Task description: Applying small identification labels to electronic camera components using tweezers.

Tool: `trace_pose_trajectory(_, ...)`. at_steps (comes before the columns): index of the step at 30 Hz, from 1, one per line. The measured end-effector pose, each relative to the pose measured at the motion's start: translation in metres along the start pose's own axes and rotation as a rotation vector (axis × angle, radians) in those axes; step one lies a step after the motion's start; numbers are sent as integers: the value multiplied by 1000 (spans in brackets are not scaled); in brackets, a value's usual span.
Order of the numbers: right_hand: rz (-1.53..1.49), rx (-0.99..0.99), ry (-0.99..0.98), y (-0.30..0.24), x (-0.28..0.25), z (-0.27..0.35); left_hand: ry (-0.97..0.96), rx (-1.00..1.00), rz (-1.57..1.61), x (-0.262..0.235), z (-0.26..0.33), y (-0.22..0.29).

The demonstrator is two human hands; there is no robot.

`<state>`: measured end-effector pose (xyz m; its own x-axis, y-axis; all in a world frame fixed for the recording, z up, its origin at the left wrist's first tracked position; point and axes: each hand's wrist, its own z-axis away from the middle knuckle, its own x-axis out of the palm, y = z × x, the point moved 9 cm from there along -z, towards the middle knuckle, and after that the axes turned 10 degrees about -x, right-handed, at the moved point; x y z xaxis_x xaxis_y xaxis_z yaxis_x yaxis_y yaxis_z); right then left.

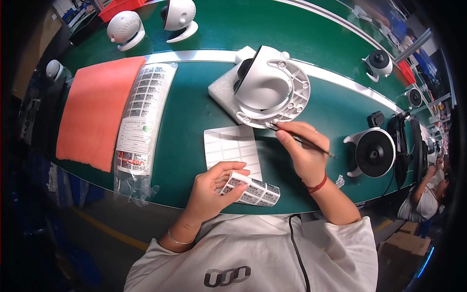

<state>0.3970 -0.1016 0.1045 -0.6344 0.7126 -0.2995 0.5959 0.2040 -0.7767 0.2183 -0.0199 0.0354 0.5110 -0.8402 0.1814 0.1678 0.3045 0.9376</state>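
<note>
My left hand (212, 190) pinches a curled sheet of printed labels (255, 191) near the front edge of the table. Under it and just beyond lies a mostly blank white label sheet (230, 145) marked with a grid. My right hand (305, 146) is closed around slim dark tweezers (316, 146). Their tip is at the near rim of a white round-headed device (265, 90). This device is tipped over on a white foam block (220, 92), so the ribbed underside of its ring-shaped base shows. Whether a label sits in the tweezers' tip is too small to tell.
On the left lie an orange foam sheet (97, 112) and a clear bag of label sheets (143, 112). Another white device with a black face (374, 152) stands at right beside dark cables. More white devices (127, 29) stand beyond the white strip. A person (423, 194) sits far right.
</note>
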Motion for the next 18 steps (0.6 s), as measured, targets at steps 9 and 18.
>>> trace_pose_trajectory(9,233,-328,10,-32,8,-4,4,16,-9,2,1,1)
trace_pose_trajectory(18,214,-346,-62,-66,15,-26,40,27,15,-4,2,0)
